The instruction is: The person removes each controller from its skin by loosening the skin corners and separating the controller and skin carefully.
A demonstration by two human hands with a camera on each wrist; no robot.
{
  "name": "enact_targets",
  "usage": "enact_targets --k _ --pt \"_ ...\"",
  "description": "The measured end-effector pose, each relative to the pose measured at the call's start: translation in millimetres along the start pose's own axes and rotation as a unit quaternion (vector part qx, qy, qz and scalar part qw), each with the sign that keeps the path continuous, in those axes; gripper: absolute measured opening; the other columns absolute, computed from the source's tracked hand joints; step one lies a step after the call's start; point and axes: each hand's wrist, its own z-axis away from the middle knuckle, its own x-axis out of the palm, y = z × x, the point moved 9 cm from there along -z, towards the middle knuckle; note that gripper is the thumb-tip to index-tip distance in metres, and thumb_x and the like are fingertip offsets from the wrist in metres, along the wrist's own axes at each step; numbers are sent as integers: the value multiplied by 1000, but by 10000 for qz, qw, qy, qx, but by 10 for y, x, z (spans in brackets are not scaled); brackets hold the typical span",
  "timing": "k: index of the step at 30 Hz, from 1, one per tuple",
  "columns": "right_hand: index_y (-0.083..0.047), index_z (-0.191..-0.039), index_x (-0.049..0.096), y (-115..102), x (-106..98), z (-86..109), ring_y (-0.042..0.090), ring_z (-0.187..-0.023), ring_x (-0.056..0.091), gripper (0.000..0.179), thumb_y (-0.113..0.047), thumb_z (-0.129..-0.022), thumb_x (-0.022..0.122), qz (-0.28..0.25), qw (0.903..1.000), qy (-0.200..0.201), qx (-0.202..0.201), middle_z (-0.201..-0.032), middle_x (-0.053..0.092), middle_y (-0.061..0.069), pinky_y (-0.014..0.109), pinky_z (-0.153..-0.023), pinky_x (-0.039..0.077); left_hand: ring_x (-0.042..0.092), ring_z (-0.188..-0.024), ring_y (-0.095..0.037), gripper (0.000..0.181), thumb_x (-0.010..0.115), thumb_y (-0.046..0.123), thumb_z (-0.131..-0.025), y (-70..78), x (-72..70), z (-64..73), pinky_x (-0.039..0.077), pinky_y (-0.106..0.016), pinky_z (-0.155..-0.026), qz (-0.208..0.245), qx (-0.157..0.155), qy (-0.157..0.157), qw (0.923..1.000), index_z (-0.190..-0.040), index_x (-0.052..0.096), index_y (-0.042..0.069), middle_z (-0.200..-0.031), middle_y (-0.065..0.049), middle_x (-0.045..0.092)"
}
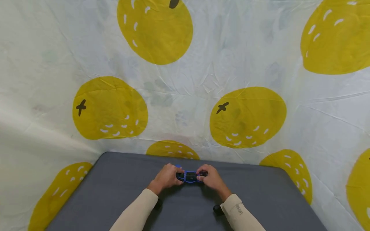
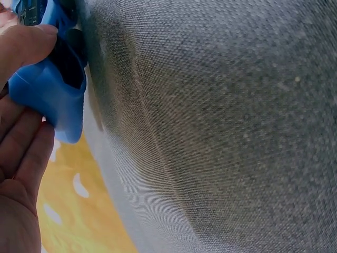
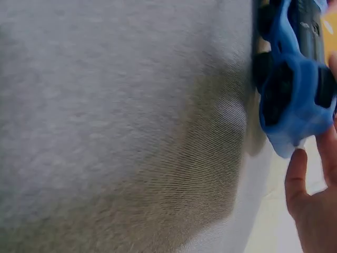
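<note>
A small blue plastic frame with a black centre piece (image 1: 190,175) is held between both hands, low over the dark grey table. The left hand (image 1: 167,176) grips its left end. In the left wrist view, the thumb lies on top of the blue end piece (image 2: 52,95) and the fingers are beneath it. At the right end, the right hand (image 1: 212,177) holds it with thumb and fingers. The right wrist view shows blue bodywork (image 3: 295,95) with dark openings, and black rounded parts (image 3: 261,71) along the table side. Its exact kind I cannot tell.
The grey table (image 1: 124,192) spreads around the hands. Behind it hangs a white sheet (image 1: 179,112) printed with large yellow fruits. Black wrist devices (image 1: 218,210) sit below both forearms, near the pale sleeves (image 1: 138,210).
</note>
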Motion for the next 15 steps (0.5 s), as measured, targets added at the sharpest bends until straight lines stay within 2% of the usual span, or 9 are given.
enact_targets --k 6,11,15 --pt "-7 -92 70 40 105 -114 20 -91 58 16 -2 -77 76 -133 9952 -967 -115 -97 65 12 34 -82 47 76 -107 -26 42 92 34 -77 -22 -4 -11 61 -35 -88 51 8 -63 10000 -115 83 19 -121 -7 79" --pt "-4 -89 66 16 157 -140 18 -85 51 19 -1 -71 71 -166 9900 -1398 -106 -92 61 14 30 -76 40 77 -101 -22 39 92 35 -77 -9 9 -3 61 -31 -84 74 77 -62 9999 -113 84 21 -116 -4 80" --pt "-1 -84 60 -4 199 -180 14 -79 49 15 1 -71 67 -153 9868 -1607 -134 -85 57 11 27 -71 37 76 -104 -24 41 92 36 -77 -21 16 0 61 -32 -85 60 53 -86 9999 -114 83 21 -120 -6 79"
